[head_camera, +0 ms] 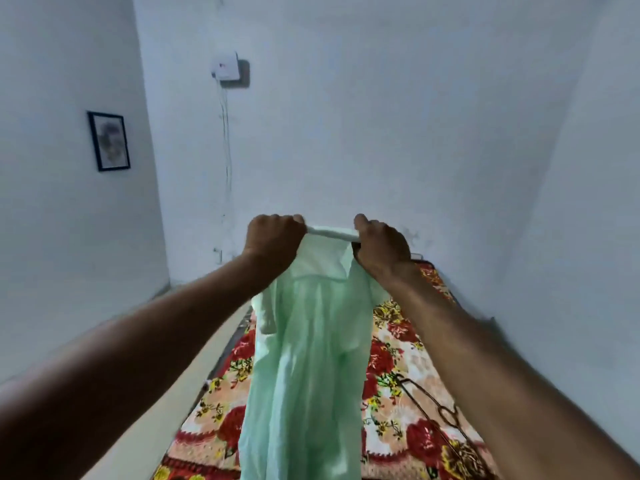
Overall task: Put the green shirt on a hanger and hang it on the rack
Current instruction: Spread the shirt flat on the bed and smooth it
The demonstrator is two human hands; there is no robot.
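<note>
A pale green shirt (308, 358) hangs down in front of me, held up by its collar above the bed. My left hand (273, 240) grips the collar's left end and my right hand (381, 247) grips its right end, with the collar stretched between them. A thin dark wire hanger (433, 407) lies on the bedspread to the right of the shirt, partly hidden behind my right forearm. No rack is in view.
A bed with a red floral bedspread (391, 355) lies below, against the white wall on the right. A strip of pale floor (180, 386) runs along its left. A framed picture (109, 142) and a switch box (227, 69) with a dangling cord are on the walls.
</note>
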